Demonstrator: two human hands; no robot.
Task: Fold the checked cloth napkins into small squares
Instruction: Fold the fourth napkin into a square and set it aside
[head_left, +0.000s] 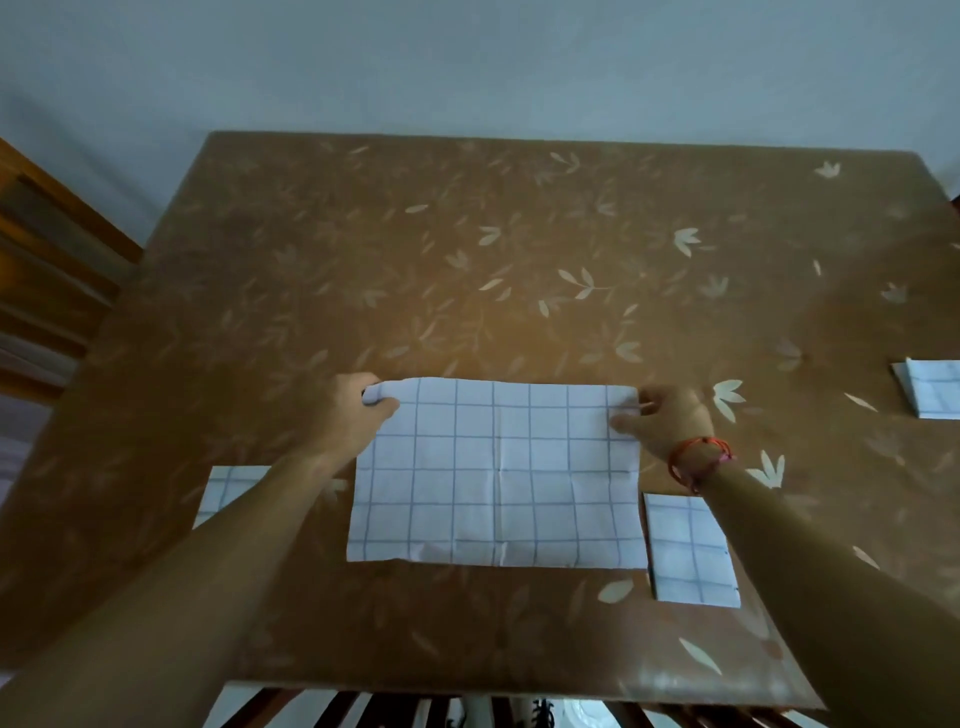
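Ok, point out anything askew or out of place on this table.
Nothing spilled or damaged. The folded napkin at the right edge looks slightly skewed, though the frame cuts it off. On the spread napkin, the far-left corner is bunched in the left hand.

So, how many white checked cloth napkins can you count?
4: centre napkin, left napkin under the left forearm, near-right napkin beside the right forearm, far-right napkin cut by the frame edge.

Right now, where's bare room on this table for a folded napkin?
The table is bare beyond the left hand and right hand, and along its near edge. Crowded: a left napkin and right napkin flank the open napkin; another napkin lies at the right edge.
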